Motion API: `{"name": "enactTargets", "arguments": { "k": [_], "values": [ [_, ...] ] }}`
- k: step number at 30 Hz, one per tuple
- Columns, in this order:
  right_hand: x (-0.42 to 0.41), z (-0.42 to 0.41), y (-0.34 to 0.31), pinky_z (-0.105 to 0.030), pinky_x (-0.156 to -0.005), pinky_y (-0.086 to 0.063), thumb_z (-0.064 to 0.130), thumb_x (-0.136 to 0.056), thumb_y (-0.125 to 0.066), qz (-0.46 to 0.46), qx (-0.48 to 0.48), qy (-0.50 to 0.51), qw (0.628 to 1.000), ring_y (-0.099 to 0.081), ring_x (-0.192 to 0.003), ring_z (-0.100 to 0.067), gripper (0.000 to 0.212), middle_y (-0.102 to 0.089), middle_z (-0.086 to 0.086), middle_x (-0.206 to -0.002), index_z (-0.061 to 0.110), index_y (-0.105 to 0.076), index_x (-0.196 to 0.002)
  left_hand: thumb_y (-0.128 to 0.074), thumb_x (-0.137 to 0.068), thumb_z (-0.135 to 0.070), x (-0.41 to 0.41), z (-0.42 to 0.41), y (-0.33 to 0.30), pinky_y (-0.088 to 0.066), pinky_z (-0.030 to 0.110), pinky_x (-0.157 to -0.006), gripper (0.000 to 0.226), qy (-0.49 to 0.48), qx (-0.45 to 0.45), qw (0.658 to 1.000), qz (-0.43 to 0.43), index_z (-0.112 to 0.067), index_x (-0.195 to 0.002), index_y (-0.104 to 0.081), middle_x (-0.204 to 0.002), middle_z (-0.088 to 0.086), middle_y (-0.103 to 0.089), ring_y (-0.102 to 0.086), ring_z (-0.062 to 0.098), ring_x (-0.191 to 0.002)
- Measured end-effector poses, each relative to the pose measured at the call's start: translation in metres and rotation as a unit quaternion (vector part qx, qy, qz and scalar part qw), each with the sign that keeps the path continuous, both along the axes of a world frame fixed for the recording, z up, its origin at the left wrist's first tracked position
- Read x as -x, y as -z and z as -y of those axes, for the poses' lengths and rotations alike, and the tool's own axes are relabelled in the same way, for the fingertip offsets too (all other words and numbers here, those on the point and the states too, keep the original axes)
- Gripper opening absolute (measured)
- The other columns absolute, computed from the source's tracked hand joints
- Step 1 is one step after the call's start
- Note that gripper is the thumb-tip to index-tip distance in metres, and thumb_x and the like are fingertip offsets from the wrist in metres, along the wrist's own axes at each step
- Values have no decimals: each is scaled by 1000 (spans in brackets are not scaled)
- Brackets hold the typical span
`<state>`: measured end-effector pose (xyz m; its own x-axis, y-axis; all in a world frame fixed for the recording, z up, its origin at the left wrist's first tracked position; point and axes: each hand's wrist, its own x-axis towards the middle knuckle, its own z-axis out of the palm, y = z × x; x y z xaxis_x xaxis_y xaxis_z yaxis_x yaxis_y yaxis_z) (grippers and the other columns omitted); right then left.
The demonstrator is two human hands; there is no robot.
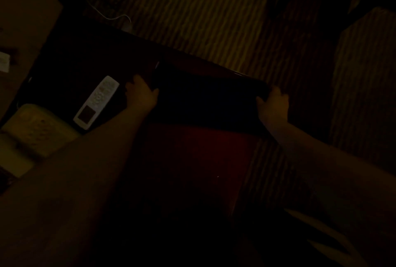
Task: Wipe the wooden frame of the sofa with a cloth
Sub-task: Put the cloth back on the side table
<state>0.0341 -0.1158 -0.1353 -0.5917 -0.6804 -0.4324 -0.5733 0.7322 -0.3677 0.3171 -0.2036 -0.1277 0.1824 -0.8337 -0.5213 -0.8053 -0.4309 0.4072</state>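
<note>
In a dim room, a dark cloth (205,97) is held stretched by its side edges, gripped by the left hand (141,95) and right hand (273,105); beyond, a white remote (96,102) is seen on a dark table (70,56) against striped carpet (192,13).

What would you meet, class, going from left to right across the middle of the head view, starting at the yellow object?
Yellow object → white remote control → left hand → dark cloth, stretched between both hands → right hand → striped carpet.
</note>
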Motion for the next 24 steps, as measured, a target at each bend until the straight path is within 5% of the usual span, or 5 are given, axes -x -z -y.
{"name": "enactTargets", "arguments": {
  "k": [6, 11, 14, 19, 24],
  "values": [
    [8, -35, 27, -49, -99, -42, 37, -92, -56, 170, -58, 182, 967, -42, -126, -39, 70, -36, -20, -142, 4, -24, -144, -62, -90, -27, -10, -16, 25, -35, 42, -106, 73, -138, -104, 982, -76, 5, -143, -25, -145, 23, -36, -37, 38, -132],
    [5, -44, 39, -39, -80, -45, 36, -92, -56, 202, -76, 155, 964, -49, -117, -37, 64, -44, -19, -135, 3, -31, -141, -61, -91, -16, -2, -17, 24, -46, 34, -85, 40, -188, -95, 967, -141, 4, -124, -50, -124, 23, -54, -52, 36, -116],
    [5, -42, 43, -34, -73, -41, 33, -93, -55, 194, -88, 134, 968, -53, -99, -31, 59, -48, -21, -131, 5, -33, -140, -58, -92, -16, 8, -17, 18, -39, 19, -55, 20, -158, -23, 977, -141, -16, -75, -47, -77, 2, -48, -52, 18, -72],
    [10, -49, 46, -29, -73, -40, 27, -96, -52, 161, -76, 141, 974, -53, -112, -31, 51, -48, -17, -132, 6, -37, -139, -58, -89, -17, 57, -16, -9, -41, 22, -56, 11, -64, 68, 980, -177, -14, -93, -48, -86, 0, -51, -52, 11, -71],
    [9, -54, 43, -18, -50, -36, 23, -96, -50, 190, -7, 147, 971, -52, -74, -12, 40, -55, -11, -121, 11, -44, -134, -57, -89, -12, 130, -43, -16, -41, 20, -61, 8, 106, 112, 963, -222, -14, -89, -49, -86, -5, -46, -47, 7, -74]
  ]
}}
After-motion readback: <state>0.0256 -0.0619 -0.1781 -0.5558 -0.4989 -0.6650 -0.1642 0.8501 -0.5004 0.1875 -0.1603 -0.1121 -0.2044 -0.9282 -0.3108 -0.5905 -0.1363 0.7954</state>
